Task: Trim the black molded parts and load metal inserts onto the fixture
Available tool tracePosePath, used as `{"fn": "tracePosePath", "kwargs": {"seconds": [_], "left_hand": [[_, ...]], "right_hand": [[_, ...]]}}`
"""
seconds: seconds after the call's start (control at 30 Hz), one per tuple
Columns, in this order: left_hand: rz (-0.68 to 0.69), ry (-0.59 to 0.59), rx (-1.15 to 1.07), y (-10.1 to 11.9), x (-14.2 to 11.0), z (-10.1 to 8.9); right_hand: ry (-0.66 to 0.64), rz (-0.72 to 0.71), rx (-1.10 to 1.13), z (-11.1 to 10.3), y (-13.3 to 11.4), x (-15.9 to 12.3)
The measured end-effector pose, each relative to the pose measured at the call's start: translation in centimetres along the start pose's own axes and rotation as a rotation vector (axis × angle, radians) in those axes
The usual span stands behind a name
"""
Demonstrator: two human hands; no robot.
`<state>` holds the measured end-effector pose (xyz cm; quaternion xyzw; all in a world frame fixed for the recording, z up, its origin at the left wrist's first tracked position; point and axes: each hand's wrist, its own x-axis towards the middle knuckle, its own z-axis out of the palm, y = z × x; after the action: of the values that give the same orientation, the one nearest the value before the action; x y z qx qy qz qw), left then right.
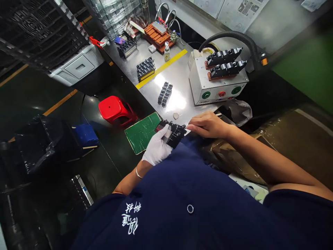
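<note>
My left hand, in a white glove, is closed around a black block of small plastic parts held just above the near edge of the steel workbench. My bare right hand is pinched shut at the block's right end; a thin tool tip seems to stick out of its fingers, too small to name. A green cutting mat lies right beside the left hand.
A white control box with green and red buttons carries two black fixtures. Rows of black parts lie on the bench past a yellow tape line. A red stool stands on the floor at left. A black bag sits at right.
</note>
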<state>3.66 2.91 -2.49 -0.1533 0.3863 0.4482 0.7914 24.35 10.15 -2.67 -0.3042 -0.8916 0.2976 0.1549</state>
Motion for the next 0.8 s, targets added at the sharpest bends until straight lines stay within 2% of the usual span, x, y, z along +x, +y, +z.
{"fn": "tracePosePath", "kwargs": {"seconds": [0.13, 0.23, 0.3, 0.37, 0.43, 0.47, 0.5, 0.57, 0.63, 0.67, 0.73, 0.8], "left_hand": [[0.010, 0.067, 0.001, -0.5, -0.2, 0.2], [-0.066, 0.047, 0.018, -1.0, -0.1, 0.3], [-0.116, 0.018, 0.029, -1.0, 0.3, 0.4], [-0.059, -0.011, -0.001, -0.5, 0.9, 0.4], [0.105, -0.053, -0.074, 0.5, 1.4, 0.3], [0.194, -0.080, -0.109, 1.1, 1.5, 0.3], [0.265, -0.111, -0.132, 1.6, 1.4, 0.2], [0.328, -0.166, -0.133, 2.3, 0.9, 0.2], [0.311, -0.185, -0.101, 2.5, 0.4, 0.3], [0.290, -0.179, -0.092, 2.4, 0.2, 0.4], [0.238, -0.160, -0.114, 2.1, 0.1, 0.8], [0.208, -0.156, -0.162, 1.8, 0.2, 1.1]], "right_hand": [[-0.091, -0.020, 0.118, -0.4, -0.2, -0.8], [-0.151, 0.000, 0.205, -0.7, -0.2, -1.4], [-0.279, 0.035, 0.290, -1.0, 0.0, -1.9], [-0.474, 0.084, 0.366, -1.3, 0.4, -2.4], [-0.574, 0.170, 0.392, -1.3, 1.0, -2.7], [-0.528, 0.235, 0.383, -1.2, 1.2, -2.8], [-0.418, 0.305, 0.371, -1.0, 1.4, -2.7], [-0.095, 0.409, 0.367, -0.3, 1.3, -2.0], [0.207, 0.418, 0.422, 0.6, 0.6, -1.0], [0.315, 0.401, 0.467, 1.2, 0.1, -0.3], [0.471, 0.375, 0.551, 2.3, -1.1, 0.9], [0.561, 0.383, 0.617, 3.2, -2.2, 1.8]]}}
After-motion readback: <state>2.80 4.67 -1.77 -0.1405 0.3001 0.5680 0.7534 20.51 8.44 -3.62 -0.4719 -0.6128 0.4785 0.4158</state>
